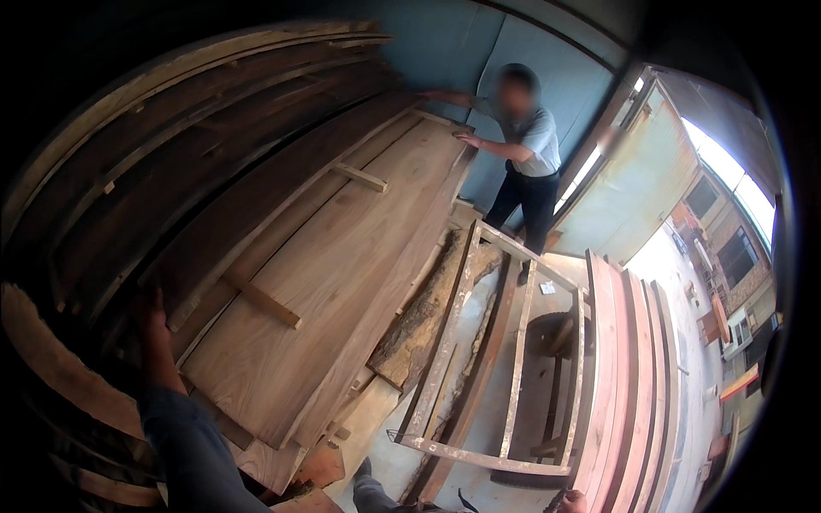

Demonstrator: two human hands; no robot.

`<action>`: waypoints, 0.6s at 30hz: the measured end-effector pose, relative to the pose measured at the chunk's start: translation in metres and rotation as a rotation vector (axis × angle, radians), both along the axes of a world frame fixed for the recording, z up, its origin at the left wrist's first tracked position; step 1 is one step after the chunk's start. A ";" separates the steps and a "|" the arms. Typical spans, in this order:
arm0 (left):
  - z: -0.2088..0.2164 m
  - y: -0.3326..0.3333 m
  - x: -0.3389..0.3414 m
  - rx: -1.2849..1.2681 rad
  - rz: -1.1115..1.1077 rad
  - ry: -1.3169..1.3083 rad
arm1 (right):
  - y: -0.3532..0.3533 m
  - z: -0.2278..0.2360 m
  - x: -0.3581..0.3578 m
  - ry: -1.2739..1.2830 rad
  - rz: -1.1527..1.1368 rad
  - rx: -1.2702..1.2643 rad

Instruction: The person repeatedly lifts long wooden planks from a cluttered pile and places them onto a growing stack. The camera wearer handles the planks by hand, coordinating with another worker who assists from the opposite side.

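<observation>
My left hand [156,332] is at the near end of a long dark wooden plank [286,184], its fingers up against the plank's end edge and partly in shadow. That plank lies along the left side of a stack, beside a wide, lighter wooden slab [342,256]. Short wooden spacer sticks [263,301] stick out from under the dark plank over the slab. At the lower edge, my right hand [574,503] shows only in part, with curled fingers, close to the near end of some pinkish planks. What it holds, if anything, is cut off.
Across the stack a co-worker [532,141] has one hand on the dark plank's far end and one on the slab's corner. More dark boards [197,111] lean at left. A paint-spotted frame [510,368], a bark-edged log slab [419,329] and pinkish planks [611,376] stand right.
</observation>
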State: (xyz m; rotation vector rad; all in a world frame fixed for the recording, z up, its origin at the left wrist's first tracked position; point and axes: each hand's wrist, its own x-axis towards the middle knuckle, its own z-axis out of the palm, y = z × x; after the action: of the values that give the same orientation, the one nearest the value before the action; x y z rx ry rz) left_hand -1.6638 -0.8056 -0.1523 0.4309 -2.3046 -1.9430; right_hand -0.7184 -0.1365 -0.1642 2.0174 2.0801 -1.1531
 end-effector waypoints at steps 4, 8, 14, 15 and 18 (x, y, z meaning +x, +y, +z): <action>0.055 0.103 0.096 0.161 0.134 -0.206 | -0.005 -0.007 0.042 0.020 -0.044 0.021; 0.022 0.113 0.151 0.578 -0.051 -0.265 | 0.016 -0.029 0.069 0.086 0.013 0.054; 0.052 0.241 0.308 0.740 -0.139 -0.359 | 0.022 -0.051 0.019 0.325 -0.022 -0.044; 0.054 0.274 0.338 0.810 -0.173 -0.373 | 0.028 -0.070 0.016 0.424 -0.015 -0.063; 0.055 0.341 0.430 0.999 -0.128 -0.397 | 0.014 -0.039 -0.046 0.693 -0.011 -0.221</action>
State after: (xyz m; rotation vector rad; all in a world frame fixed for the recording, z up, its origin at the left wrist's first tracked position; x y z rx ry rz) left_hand -1.2337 -0.4643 -0.0972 0.7951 -1.3202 -3.2089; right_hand -0.7642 -0.1223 -0.2032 1.6739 2.0294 -2.2129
